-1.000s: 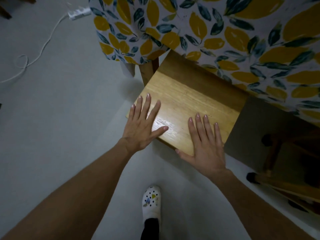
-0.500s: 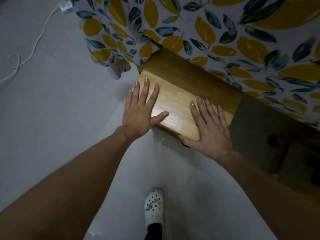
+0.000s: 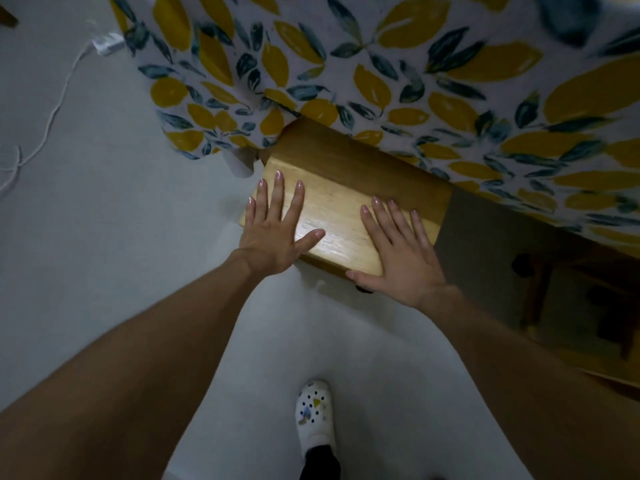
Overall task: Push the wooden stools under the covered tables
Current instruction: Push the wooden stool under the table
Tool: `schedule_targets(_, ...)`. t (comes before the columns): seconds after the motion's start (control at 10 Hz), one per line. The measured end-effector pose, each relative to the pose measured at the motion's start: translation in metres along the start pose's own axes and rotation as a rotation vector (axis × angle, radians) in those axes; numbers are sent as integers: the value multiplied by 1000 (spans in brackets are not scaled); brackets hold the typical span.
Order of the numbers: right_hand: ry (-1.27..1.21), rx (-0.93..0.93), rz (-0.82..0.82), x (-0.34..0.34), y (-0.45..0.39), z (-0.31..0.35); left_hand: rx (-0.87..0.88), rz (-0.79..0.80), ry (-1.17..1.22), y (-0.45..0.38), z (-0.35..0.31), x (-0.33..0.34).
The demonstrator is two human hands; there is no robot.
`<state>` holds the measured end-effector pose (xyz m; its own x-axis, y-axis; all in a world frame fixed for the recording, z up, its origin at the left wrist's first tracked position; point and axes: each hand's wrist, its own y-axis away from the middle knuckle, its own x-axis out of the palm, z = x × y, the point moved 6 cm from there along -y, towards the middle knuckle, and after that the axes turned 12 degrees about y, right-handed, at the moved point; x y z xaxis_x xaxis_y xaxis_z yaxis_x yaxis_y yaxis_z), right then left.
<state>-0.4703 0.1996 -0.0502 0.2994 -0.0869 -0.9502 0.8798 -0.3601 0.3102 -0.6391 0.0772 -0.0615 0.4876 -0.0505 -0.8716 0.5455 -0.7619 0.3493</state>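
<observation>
A wooden stool (image 3: 341, 199) with a pale seat stands on the grey floor, its far part hidden under the hanging leaf-print tablecloth (image 3: 381, 71) of the table. My left hand (image 3: 275, 226) lies flat on the seat's near left corner, fingers spread. Flat on the near right edge rests my right hand (image 3: 398, 254), its palm over the seat's front rim. Neither hand grips anything. One dark stool foot shows just below the right hand.
More wooden furniture legs (image 3: 540, 292) stand in shadow under the table at the right. A white power strip (image 3: 109, 45) and its cable (image 3: 55, 109) lie on the floor at the upper left. My white clog (image 3: 313, 415) is below the stool.
The stool has slid further under the tablecloth, so less of the seat shows. Both hands stayed flat on it and moved forward with it.
</observation>
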Motion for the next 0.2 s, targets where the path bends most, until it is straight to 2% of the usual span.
schedule_targets(0.1, -101, 64, 108, -32, 9, -4, -48, 139, -15, 5, -11, -24)
schedule_targets(0.2, -237, 276, 108, -74, 45, -4, -4, 156, 10, 36, -47, -59)
